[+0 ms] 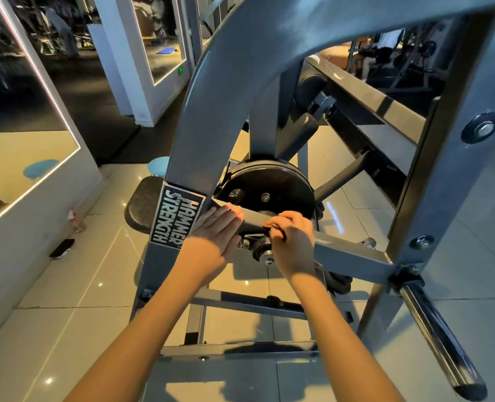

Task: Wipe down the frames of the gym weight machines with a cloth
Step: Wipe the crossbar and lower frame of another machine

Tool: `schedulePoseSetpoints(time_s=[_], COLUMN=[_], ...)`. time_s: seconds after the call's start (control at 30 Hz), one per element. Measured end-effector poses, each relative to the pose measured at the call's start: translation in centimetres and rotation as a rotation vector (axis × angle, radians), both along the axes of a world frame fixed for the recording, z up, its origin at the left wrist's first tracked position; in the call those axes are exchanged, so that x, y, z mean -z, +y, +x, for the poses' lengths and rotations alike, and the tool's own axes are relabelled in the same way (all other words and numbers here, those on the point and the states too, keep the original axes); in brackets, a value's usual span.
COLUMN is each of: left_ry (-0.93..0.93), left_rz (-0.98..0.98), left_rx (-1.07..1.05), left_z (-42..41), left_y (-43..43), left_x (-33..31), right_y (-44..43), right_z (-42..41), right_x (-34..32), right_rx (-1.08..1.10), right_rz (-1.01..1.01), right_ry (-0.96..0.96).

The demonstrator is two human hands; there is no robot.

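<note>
two bare forearms reach up from the bottom edge toward the middle of the frame. at lower right, closest to the camera, a chrome peg [440, 338] juts toward the bottom corner.

the left hand [211, 239] lies flat, fingers straight and together. it presses on a grey cross bar [350, 255] just right of the hammer strength label [176, 216]. the right hand [294, 245] is just beside it, slightly lower and to the right. its fingers curl over the bar's top edge and pinch a small reddish cloth [271, 225] against the metal. only a scrap of the cloth shows between the fingers.

the bar's long axis slants from the label at centre left down to a bolted joint at centre right. most of its bare length lies to the right of both hands. the right hand is nearer that stretch and holds the cloth, so the next wipe probably slides along the bar toward the lower right while the left hand steadies.

just behind the bar sits a black weight plate [269, 190]. a curved grey upright [200, 111] rises above it. mirror panels [23, 111] fill the far upper left.
</note>
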State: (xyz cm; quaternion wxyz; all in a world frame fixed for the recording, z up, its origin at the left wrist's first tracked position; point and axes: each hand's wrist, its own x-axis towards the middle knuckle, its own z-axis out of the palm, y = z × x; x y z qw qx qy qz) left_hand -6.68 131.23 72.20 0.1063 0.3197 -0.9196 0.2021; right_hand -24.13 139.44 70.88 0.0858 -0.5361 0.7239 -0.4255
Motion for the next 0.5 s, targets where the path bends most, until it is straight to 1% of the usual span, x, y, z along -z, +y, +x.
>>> schedulePoseSetpoints(time_s=[0.03, 0.07, 0.13, 0.17, 0.23, 0.33, 0.37, 0.43, 0.5], left_ry=[0.0, -0.005, 0.005, 0.024, 0.06, 0.121, 0.122, 0.117, 0.16], left_rz=[-0.01, -0.004, 0.001, -0.002, -0.006, -0.022, -0.013, -0.012, -0.024], left_rx=[-0.004, -0.019, -0.031, -0.029, -0.03, -0.028, -0.026, -0.037, -0.031], left_z=[0.0, 0.0, 0.1, 0.2, 0.2, -0.1, -0.2, -0.3, -0.2], left_y=[0.0, 0.1, 0.4, 0.5, 0.9, 1.0, 0.9, 0.8, 0.7], left_x=[-0.1, -0.2, -0.2, -0.2, -0.3, 0.0, 0.1, 0.2, 0.3], right_y=[-0.3, -0.4, 0.0, 0.6, 1.5, 1.4, 0.9, 0.0, -0.1], right_z=[0.9, 1.3, 0.2, -1.0, -2.9, -2.1, -1.2, 0.2, 0.0], right_x=[-0.5, -0.7, -0.1, 0.3, 0.9, 0.4, 0.1, -0.2, -0.1], right_rx=[-0.041, -0.082, -0.151, -0.154, -0.083, 0.028, 0.033, -0.016, -0.094], right_rz=[0.023, 0.002, -0.094, -0.111, -0.101, -0.085, -0.06, -0.009, -0.002], right_ry=[0.035, 0.07, 0.102, 0.086, 0.007, -0.137, -0.142, -0.008, 0.062])
